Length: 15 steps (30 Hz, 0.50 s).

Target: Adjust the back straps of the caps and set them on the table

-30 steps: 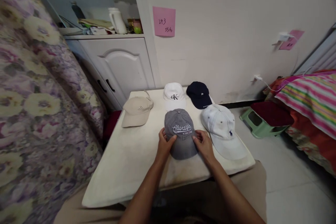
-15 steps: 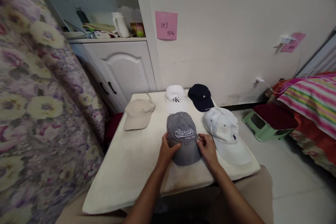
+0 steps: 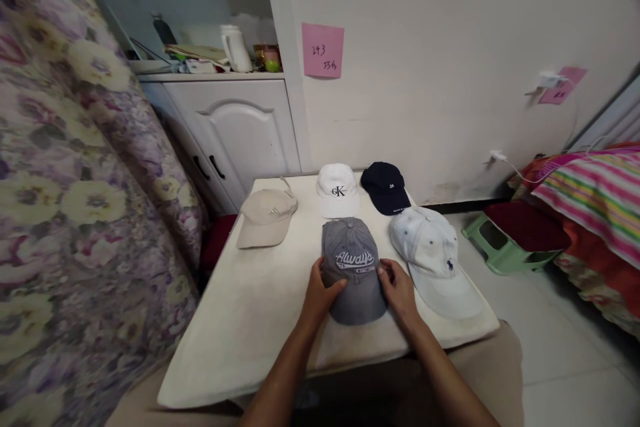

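Observation:
A grey baseball cap point(image 3: 357, 300) with "Always" lettering lies on the cream-covered table point(image 3: 240, 333), its brim toward me. My left hand point(image 3: 320, 290) grips its left side, thumb over the brim's base and fingers partly hidden behind the crown. On the opposite side, my right hand point(image 3: 399, 287) pinches the edge where brim meets crown. Right of it sits a pale blue cap point(image 3: 433, 253) with a small dark logo. Behind are a white cap point(image 3: 337, 190) with "CK" letters and a navy cap point(image 3: 385, 187). A beige cap point(image 3: 267, 217) rests at the back left.
A wall with a pink note point(image 3: 323, 50) stands behind the table, beside a white cabinet point(image 3: 240, 127). Floral curtain point(image 3: 100, 227) hangs at the left. On the right are a green stool point(image 3: 493, 240) and a bed with a striped cover point(image 3: 595, 187).
The grey cap has shifted slightly toward me, with both hands still on it. The whole view has moved a little; the other caps keep their places on the table.

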Tool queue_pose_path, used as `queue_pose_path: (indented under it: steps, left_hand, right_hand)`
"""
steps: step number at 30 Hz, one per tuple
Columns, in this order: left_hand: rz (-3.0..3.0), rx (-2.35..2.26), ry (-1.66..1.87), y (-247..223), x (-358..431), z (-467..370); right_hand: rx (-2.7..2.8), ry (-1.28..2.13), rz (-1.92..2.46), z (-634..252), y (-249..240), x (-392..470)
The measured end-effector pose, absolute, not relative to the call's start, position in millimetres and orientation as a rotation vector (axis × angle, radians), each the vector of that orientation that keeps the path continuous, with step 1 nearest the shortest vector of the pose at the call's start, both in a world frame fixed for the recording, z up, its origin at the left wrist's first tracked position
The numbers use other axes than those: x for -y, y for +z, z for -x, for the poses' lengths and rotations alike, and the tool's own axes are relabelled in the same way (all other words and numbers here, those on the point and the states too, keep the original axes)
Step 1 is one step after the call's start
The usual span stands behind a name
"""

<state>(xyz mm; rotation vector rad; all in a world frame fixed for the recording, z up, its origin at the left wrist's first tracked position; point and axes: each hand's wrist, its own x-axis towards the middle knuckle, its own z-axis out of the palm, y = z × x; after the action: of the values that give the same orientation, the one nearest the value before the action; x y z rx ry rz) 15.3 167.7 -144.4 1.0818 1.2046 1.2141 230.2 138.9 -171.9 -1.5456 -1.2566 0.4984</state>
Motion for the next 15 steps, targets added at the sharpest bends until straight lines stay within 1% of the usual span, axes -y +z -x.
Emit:
queue_pose_path:
  steps: [8, 15]
  left_hand:
    - [-1.053, -1.283, 1.238, -142, -156, -8]
    - [-0.791, -1.289, 1.358, -145, -165, 31]
  right_hand:
    - [1.259, 0.522, 1.546, -233, -175, -135]
    - [1.248, 0.558, 1.556, -237, -178, -130]
